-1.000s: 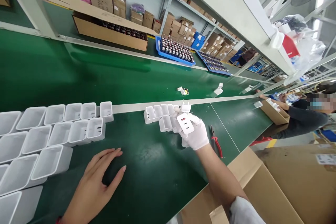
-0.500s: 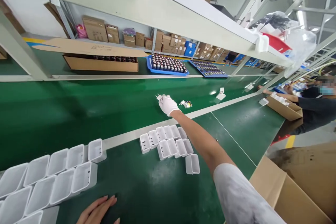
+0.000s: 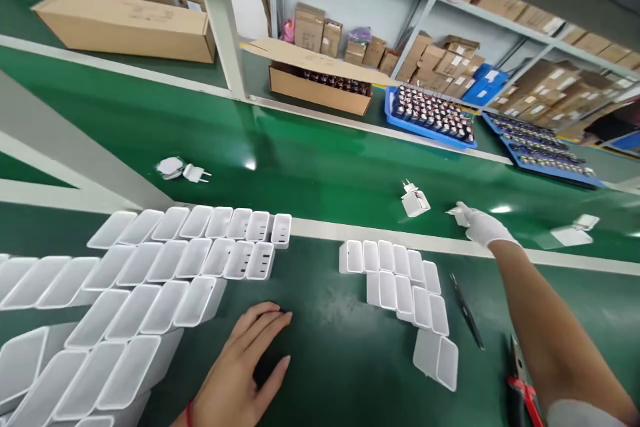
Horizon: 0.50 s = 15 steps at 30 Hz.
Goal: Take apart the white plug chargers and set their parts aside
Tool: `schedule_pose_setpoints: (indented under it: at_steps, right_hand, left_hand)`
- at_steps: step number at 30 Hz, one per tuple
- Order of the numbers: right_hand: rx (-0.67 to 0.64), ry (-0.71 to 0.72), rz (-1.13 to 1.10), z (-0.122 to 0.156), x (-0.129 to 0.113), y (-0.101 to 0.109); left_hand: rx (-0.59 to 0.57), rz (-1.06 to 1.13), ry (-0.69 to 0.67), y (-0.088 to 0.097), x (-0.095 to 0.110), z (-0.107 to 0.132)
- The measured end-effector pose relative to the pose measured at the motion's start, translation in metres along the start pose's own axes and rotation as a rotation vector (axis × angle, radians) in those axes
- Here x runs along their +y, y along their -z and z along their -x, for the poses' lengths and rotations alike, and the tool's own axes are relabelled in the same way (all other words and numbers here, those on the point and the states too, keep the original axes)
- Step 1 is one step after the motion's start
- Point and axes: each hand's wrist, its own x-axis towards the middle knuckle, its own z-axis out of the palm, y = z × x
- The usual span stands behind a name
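My right hand (image 3: 484,225), in a white glove, reaches over the green belt (image 3: 320,177). Its fingertips are drawn together around something small and pale that I cannot make out. To its left on the belt lies a white plug with two pins against a white plastic housing (image 3: 416,203). My left hand (image 3: 245,363) is bare and rests on the green table, fingers stretched and thumb apart, holding nothing. Rows of open white housings (image 3: 135,263) stand to its left. A smaller group of white housings (image 3: 395,267) stands between my hands.
Tweezers (image 3: 467,312) and red-handled pliers (image 3: 521,383) lie near my right forearm. More white parts sit on the belt: a plug (image 3: 195,173) at left, a housing (image 3: 573,235) at right. Beyond are a blue tray of components (image 3: 433,113) and an open carton (image 3: 320,90). A post (image 3: 75,127) rises at left.
The view has swung left, showing more housings and more of my left hand. My right hand has moved rightward past the smaller housing group; the pinned white part it held is no longer visible there.
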Motion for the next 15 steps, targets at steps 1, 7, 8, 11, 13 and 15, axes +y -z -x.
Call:
schedule_pose_setpoints:
  at_steps: [1,7,8,11,13,15]
  right_hand:
    - [0.013,-0.009,-0.020,-0.004,0.004,0.000]
    - [0.220,0.015,-0.357,0.019,0.013,0.012]
    - [0.248,0.047,-0.448,0.031,0.010,0.012]
    - [0.246,0.202,-0.721,0.079,-0.010,0.009]
    - [0.195,0.301,-0.841,0.120,-0.030,0.008]
    - [0.136,0.370,-0.911,0.164,-0.052,0.008]
  left_hand:
    - [-0.005,-0.001,-0.003,0.001,0.001,0.000]
    - [0.024,0.010,0.038,-0.002,0.009,-0.003]
    - [0.037,0.007,0.041,-0.003,0.016,-0.008]
    - [0.039,-0.008,-0.035,-0.013,0.047,-0.034]
    - [-0.001,-0.019,-0.115,-0.024,0.072,-0.058]
    - [-0.042,-0.046,-0.158,-0.037,0.093,-0.082]
